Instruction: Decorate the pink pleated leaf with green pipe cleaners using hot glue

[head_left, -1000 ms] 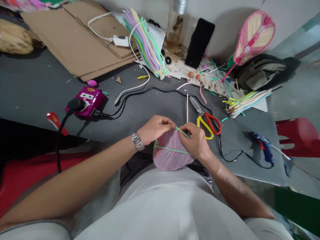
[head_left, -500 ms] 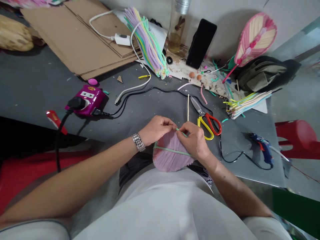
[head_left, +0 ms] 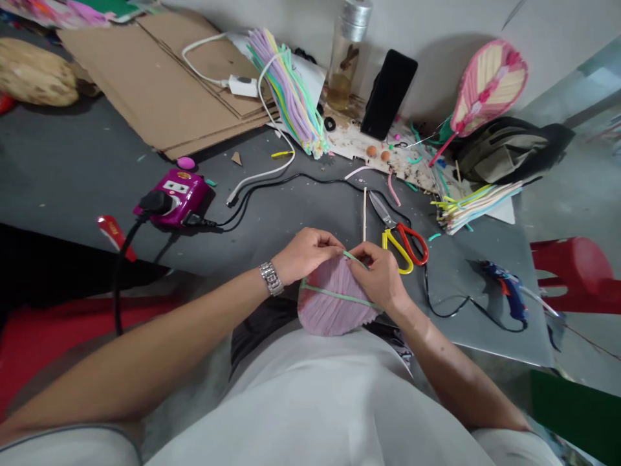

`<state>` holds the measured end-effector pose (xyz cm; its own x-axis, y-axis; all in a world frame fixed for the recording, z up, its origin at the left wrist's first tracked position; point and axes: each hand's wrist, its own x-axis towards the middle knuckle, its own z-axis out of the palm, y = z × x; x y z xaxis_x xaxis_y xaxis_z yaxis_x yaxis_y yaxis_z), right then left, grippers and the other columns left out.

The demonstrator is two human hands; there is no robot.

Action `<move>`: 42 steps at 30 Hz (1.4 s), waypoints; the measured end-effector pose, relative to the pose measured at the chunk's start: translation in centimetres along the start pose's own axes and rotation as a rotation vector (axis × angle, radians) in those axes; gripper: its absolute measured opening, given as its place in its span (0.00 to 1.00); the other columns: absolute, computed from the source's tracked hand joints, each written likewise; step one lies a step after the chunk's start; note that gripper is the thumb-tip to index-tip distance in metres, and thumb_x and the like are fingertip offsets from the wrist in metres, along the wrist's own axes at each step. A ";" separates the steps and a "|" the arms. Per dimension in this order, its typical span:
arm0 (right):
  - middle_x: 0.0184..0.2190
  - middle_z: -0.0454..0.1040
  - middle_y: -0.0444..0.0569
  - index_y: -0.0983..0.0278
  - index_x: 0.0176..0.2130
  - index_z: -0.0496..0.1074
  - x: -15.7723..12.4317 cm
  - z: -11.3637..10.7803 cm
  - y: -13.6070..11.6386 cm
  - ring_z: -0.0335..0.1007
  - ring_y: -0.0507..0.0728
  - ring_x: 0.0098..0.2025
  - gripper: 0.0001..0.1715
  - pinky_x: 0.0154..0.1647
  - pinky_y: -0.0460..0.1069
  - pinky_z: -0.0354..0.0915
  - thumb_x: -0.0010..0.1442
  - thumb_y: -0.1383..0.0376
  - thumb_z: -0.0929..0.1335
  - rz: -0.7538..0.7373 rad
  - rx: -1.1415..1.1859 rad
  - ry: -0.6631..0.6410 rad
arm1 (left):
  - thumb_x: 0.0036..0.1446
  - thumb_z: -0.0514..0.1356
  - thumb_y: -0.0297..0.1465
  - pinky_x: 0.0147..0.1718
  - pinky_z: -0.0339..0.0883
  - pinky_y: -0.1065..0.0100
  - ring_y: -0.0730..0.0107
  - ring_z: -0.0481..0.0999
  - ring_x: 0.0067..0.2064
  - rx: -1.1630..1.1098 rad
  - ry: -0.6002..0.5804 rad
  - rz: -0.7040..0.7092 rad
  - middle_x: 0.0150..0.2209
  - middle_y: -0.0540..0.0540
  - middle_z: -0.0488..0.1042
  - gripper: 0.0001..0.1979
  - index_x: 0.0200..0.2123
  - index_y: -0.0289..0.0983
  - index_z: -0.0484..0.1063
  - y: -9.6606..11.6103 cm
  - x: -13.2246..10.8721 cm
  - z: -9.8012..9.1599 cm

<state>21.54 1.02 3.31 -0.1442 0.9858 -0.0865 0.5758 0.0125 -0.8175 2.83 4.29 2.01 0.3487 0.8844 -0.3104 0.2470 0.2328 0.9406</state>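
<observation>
Seen from the head camera, the left hand (head_left: 305, 255), with a metal wristwatch (head_left: 270, 278) on its wrist, and the right hand (head_left: 381, 278) are both closed in a pinch on a pale green pipe cleaner (head_left: 356, 260). It runs along the upper edge of a pink pipe-cleaner leaf (head_left: 330, 301), and a further green strand crosses the leaf's middle. The fingers hide the exact grip, so how the strand is held there is hard to make out. The leaf sits between the hands, off the near edge of the grey desk (head_left: 72, 155), above the person's lap.

Just beyond the right hand, a wooden stick (head_left: 364, 213) and yellow-and-red-handled scissors (head_left: 400, 246) lie on the desk. A blue hot glue gun (head_left: 507, 294) lies toward the right edge, and a magenta power socket (head_left: 174, 197) sits left of the hands. Along the far edge are flattened cardboard (head_left: 165, 90), a bundle of pastel pipe cleaners (head_left: 288, 97), a glass bottle (head_left: 347, 58), a black phone (head_left: 388, 94), and a finished pink-and-cream leaf (head_left: 488, 87) propped beside a dark bag (head_left: 509, 150).
</observation>
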 end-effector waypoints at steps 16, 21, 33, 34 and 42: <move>0.20 0.64 0.38 0.61 0.23 0.66 0.1 1.8 0.4 0.57 0.50 0.25 0.08 0.29 0.47 0.54 0.52 0.66 0.68 -0.015 -0.034 0.126 | 0.54 0.63 0.35 0.29 0.61 0.72 0.73 0.71 0.29 0.011 0.006 0.040 0.27 0.48 0.80 0.10 0.31 0.35 0.81 0.0 -0.2 0.1; 0.20 0.61 0.38 0.61 0.21 0.61 0.4 2.1 0.1 0.55 0.50 0.26 0.10 0.30 0.48 0.53 0.50 0.69 0.66 -0.110 -0.160 0.189 | 0.53 0.61 0.34 0.29 0.61 0.72 0.73 0.71 0.29 0.010 0.016 0.056 0.27 0.48 0.80 0.10 0.30 0.35 0.81 0.1 -0.4 0.2; 0.25 0.74 0.41 0.63 0.31 0.76 -0.9 -1.1 0.9 0.65 0.51 0.28 0.05 0.31 0.46 0.59 0.55 0.65 0.68 0.018 -0.032 -0.034 | 0.47 0.62 0.31 0.26 0.57 0.73 0.73 0.68 0.28 0.170 -0.022 0.048 0.25 0.51 0.75 0.07 0.29 0.35 0.78 1.4 -0.5 0.2; 0.24 0.73 0.41 0.63 0.31 0.76 -1.0 -0.9 1.0 0.65 0.51 0.28 0.05 0.30 0.46 0.59 0.55 0.65 0.68 0.021 -0.017 -0.028 | 0.48 0.62 0.32 0.27 0.58 0.72 0.73 0.68 0.28 0.191 -0.017 0.067 0.25 0.51 0.74 0.07 0.28 0.35 0.78 1.5 -0.6 0.3; 0.24 0.71 0.41 0.63 0.29 0.75 -1.1 -0.2 0.8 0.64 0.51 0.28 0.05 0.30 0.46 0.59 0.54 0.65 0.69 -0.012 0.070 0.016 | 0.52 0.63 0.35 0.27 0.57 0.72 0.74 0.66 0.27 0.260 0.017 0.114 0.24 0.50 0.75 0.09 0.28 0.35 0.79 1.8 -1.3 0.4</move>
<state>22.30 -0.01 2.82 -0.1375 0.9881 -0.0683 0.5162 0.0126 -0.8564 3.18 3.42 4.07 0.3731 0.9058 -0.2006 0.4319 0.0218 0.9017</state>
